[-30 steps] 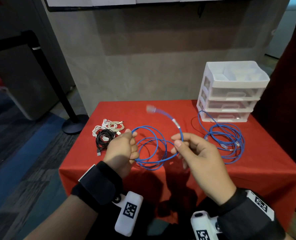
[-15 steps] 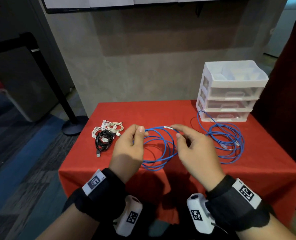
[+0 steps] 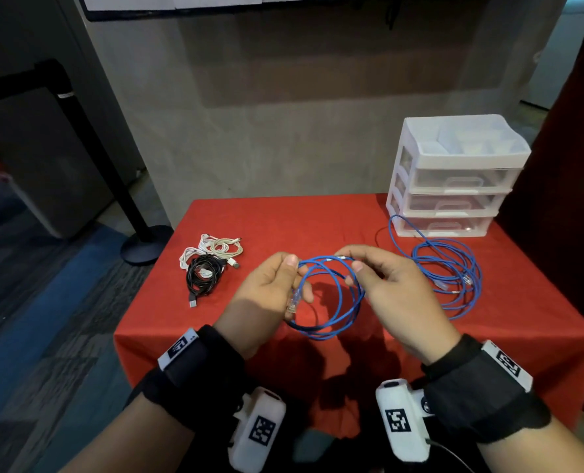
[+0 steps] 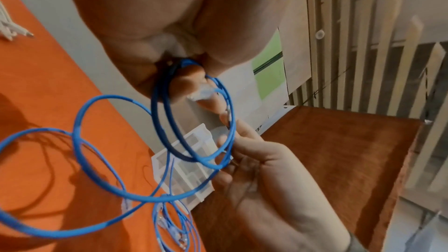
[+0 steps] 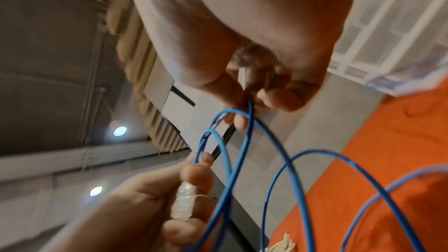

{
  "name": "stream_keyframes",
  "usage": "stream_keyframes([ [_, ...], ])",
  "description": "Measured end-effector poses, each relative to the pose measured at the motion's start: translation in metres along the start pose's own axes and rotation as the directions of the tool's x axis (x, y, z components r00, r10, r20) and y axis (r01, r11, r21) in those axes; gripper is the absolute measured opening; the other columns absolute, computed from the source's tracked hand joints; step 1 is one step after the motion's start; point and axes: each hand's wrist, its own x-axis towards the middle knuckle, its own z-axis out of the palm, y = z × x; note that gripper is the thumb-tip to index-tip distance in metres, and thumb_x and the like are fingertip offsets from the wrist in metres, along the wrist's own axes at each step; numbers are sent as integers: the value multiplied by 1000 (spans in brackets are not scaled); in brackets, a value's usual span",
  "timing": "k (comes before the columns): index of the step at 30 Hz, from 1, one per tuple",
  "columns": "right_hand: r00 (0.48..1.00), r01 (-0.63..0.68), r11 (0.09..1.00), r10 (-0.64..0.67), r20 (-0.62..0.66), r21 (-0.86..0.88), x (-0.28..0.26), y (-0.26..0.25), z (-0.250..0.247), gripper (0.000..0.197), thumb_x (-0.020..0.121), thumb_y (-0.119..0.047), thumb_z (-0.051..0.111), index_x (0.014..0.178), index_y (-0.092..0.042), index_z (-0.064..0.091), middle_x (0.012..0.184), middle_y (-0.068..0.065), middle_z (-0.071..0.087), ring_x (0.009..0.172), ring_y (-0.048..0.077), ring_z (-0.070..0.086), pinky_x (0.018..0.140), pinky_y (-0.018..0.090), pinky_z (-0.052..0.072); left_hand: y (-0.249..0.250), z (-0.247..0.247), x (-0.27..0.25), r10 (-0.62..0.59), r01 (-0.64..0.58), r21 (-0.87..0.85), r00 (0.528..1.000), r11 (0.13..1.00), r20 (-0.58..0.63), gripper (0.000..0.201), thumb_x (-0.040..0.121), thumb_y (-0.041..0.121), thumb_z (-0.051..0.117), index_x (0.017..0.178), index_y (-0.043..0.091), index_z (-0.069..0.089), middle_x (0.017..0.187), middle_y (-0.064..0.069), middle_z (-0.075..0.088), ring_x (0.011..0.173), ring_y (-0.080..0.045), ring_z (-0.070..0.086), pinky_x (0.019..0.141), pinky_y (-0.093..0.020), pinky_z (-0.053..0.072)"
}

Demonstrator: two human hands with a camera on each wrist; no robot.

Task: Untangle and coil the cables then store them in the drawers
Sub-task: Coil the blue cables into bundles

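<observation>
A blue network cable (image 3: pixel 331 295) hangs in loose loops above the red table (image 3: pixel 318 220), held between both hands. My left hand (image 3: pixel 270 288) grips the coil's left side, with a clear plug (image 3: pixel 294 302) hanging by its fingers. My right hand (image 3: pixel 382 285) pinches the top of the coil near its other end. The left wrist view shows the blue loops (image 4: pixel 191 122) running from my left fingers to the right hand (image 4: pixel 254 160). In the right wrist view the clear plug (image 5: pixel 183 200) lies against the left fingers.
A second blue cable (image 3: pixel 447 271) lies loose on the table's right side, in front of a white three-drawer unit (image 3: pixel 454 179) with all drawers closed. A black cable (image 3: pixel 203 274) and white cables (image 3: pixel 215 249) lie bundled at the left.
The free plug end that stood up a second ago has come down into the coil and now hangs at my left hand. Both hands have drawn closer over the loops.
</observation>
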Motion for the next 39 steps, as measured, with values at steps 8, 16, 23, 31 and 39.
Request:
stream_keyframes([
  [8,956,-212,945,147,254,248,6,-10,-12,23,106,-4,47,115,-5,69,88,11,72,69,14,63,60,18,50,18,-9,-7,-304,350,-353,935,868,180,30,105,38,46,97,13,61,67,2,46,58,-9,30,54,-20,34],
  [16,941,-278,931,215,260,238,1,-5,-8,23,108,-13,45,103,-1,64,68,10,54,54,19,51,50,27,50,25,-11,-11,-340,504,-475,855,721,391,27,103,31,49,110,8,62,67,4,40,64,-12,41,81,-42,54],
  [23,917,-33,993,73,393,-109,6,-5,-22,25,108,-18,47,91,-18,65,65,-5,48,58,16,45,57,33,41,35,-10,-19,-377,516,-246,812,820,446,36,104,34,40,101,6,62,58,-5,22,62,-25,15,68,-34,54],
  [31,885,82,990,-18,465,-117,12,-17,-31,24,105,-30,56,91,-14,66,72,-18,56,68,-7,48,68,12,37,36,-5,-19,-333,406,-225,893,886,304,34,107,33,42,81,13,49,61,1,19,50,-11,24,52,-25,39],
  [39,951,96,989,-57,303,-115,29,-22,-63,42,89,-51,69,83,-10,68,72,7,58,71,9,49,72,28,40,37,-25,-15,-328,443,-381,885,811,331,31,102,38,47,79,17,49,59,6,18,51,-10,18,57,-25,42],
])
